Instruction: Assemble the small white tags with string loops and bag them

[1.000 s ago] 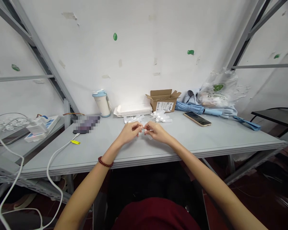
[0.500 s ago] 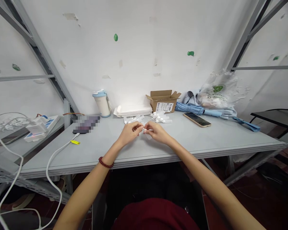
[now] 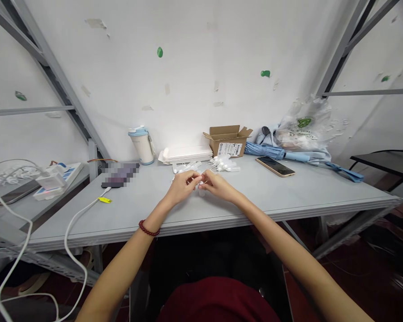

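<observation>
My left hand (image 3: 182, 185) and my right hand (image 3: 218, 184) meet fingertip to fingertip over the middle of the table. Between their closed fingers is a small translucent white plastic piece (image 3: 201, 192), mostly hidden; its lower end shows beneath the fingertips. Just behind my hands, similar clear-and-white plastic pieces lie in two loose groups, one pile (image 3: 227, 164) toward the right and another group (image 3: 188, 167) on the left. Their exact kind is too small to make out.
A stack of white flat boxes (image 3: 186, 154) and an open cardboard box (image 3: 225, 142) stand by the wall. To the right lie a phone (image 3: 275, 166), a blue umbrella (image 3: 265, 150) and a plastic bag (image 3: 304, 129). A tumbler (image 3: 142, 146) and white cable (image 3: 74, 219) are left.
My fingers have shifted slightly around the small plastic piece, and my right fingers curl closer to the left. The piece now hangs more directly below the fingertips.
</observation>
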The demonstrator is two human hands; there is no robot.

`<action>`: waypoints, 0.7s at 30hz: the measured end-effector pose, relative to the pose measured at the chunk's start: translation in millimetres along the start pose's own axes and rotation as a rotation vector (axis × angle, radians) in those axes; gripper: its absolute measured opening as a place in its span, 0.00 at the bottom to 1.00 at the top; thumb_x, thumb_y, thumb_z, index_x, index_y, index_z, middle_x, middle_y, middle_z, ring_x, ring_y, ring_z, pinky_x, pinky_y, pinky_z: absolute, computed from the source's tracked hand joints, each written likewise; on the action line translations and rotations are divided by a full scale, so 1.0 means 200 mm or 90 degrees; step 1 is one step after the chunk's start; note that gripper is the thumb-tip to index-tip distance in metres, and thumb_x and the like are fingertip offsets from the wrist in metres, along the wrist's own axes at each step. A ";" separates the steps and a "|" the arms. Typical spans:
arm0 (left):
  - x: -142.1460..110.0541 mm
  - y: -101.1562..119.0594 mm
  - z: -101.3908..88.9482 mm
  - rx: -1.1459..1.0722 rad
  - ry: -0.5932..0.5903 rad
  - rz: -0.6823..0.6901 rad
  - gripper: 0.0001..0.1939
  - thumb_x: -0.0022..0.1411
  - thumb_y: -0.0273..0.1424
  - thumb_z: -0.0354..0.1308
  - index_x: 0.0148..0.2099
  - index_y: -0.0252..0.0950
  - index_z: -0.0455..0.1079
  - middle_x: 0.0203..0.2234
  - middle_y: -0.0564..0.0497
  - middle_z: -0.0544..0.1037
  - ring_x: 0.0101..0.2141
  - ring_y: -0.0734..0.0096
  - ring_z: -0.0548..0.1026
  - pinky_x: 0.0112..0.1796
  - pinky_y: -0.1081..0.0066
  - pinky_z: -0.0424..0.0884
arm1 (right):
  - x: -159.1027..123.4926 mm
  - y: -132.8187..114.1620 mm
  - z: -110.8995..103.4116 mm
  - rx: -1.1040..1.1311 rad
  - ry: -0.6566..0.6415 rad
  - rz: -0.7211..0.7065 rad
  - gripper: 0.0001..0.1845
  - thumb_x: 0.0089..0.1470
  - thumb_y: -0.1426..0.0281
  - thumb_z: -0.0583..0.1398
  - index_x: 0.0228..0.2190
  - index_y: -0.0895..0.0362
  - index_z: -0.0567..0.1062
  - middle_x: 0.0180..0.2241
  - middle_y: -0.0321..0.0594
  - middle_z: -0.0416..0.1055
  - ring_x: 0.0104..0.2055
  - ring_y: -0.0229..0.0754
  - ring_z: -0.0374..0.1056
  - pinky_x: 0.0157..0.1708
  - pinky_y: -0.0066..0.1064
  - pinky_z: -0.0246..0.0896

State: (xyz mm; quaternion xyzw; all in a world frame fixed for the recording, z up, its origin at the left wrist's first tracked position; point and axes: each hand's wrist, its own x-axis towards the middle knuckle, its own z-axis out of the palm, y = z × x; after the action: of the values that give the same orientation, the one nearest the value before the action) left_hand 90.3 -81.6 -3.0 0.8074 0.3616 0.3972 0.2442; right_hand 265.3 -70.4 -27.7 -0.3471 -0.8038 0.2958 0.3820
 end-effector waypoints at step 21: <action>0.01 -0.02 0.00 0.004 -0.044 0.027 0.09 0.61 0.31 0.48 0.31 0.36 0.66 0.22 0.55 0.71 0.23 0.74 0.68 0.30 0.73 0.65 | 0.00 0.01 0.00 -0.082 -0.043 -0.015 0.06 0.55 0.66 0.54 0.32 0.54 0.60 0.26 0.34 0.71 0.27 0.39 0.65 0.30 0.30 0.54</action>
State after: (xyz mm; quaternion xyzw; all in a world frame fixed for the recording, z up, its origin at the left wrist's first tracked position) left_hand 90.1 -77.9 -4.7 0.8287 0.3374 0.3731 0.2453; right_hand 266.7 -70.2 -28.4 -0.3509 -0.8377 0.2507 0.3350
